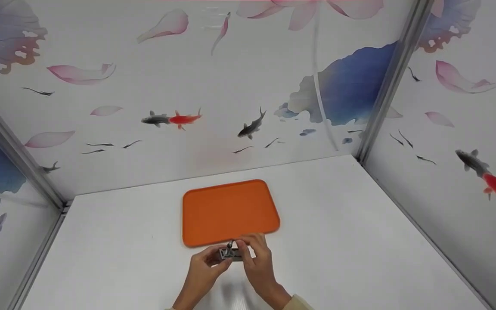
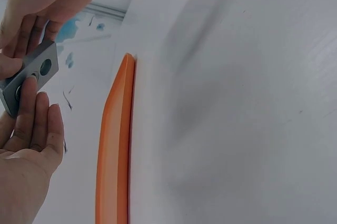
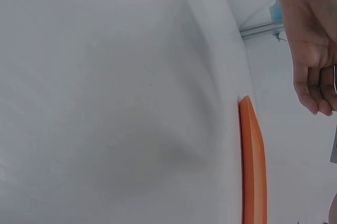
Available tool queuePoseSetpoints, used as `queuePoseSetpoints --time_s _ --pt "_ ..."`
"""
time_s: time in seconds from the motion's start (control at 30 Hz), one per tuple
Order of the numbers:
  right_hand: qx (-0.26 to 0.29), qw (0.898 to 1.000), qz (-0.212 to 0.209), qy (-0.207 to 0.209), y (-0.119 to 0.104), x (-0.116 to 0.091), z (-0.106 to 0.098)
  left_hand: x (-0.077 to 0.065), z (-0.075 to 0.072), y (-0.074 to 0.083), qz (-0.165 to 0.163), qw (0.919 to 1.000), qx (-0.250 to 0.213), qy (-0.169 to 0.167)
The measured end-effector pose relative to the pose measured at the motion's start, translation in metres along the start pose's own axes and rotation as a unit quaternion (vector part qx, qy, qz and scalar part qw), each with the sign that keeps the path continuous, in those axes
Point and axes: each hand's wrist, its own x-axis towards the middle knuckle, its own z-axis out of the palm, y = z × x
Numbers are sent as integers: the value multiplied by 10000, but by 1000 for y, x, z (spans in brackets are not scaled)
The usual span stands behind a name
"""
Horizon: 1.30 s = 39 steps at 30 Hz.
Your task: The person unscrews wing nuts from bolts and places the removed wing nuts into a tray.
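Note:
A small grey metal block (image 1: 237,256) is held above the white table near the front of the orange tray. My left hand (image 1: 205,267) grips the block from the left. In the left wrist view, a round hole shows in the block (image 2: 46,66), and my left fingers (image 2: 41,121) lie across another opening. A slim shiny metal piece (image 1: 230,246) rises from the block's upper side; its exact kind is too small to tell. My right hand (image 1: 258,260) pinches at it with thumb and forefinger. Only an edge of the block (image 3: 334,150) shows in the right wrist view.
An orange tray (image 1: 230,211) lies on the white table (image 1: 338,241) just beyond the hands. Panels printed with petals and fish (image 1: 213,86) enclose the table at the back and both sides, joined by metal corner posts (image 1: 392,82).

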Motion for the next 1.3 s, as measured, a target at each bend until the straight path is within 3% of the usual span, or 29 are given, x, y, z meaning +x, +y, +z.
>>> queuePoseSetpoints --time_s 0.17,0.3,0.43,0.57,1.0,1.13,1.3 --pt "91 9999 -80 -27 -19 8 -2 0 1 5 36 9999 118 -35" --pt "189 9995 -260 -47 -34 14 -6 -3 0 20 56 9998 159 -42" --pt "197 9986 -479 -56 -37 16 -7 -6 0 34 82 9997 235 13" --pt "213 9980 -588 -114 -35 17 -8 -8 0 38 46 9995 323 26" --pt "246 9985 -423 -251 -35 15 -10 -7 -2 35 13 9998 161 -67" --pt "222 9991 -262 -233 -32 13 -9 -3 -1 21 -29 9999 107 -50" --pt "41 9999 -76 -123 -10 7 -2 3 1 2 -53 9999 98 -8"
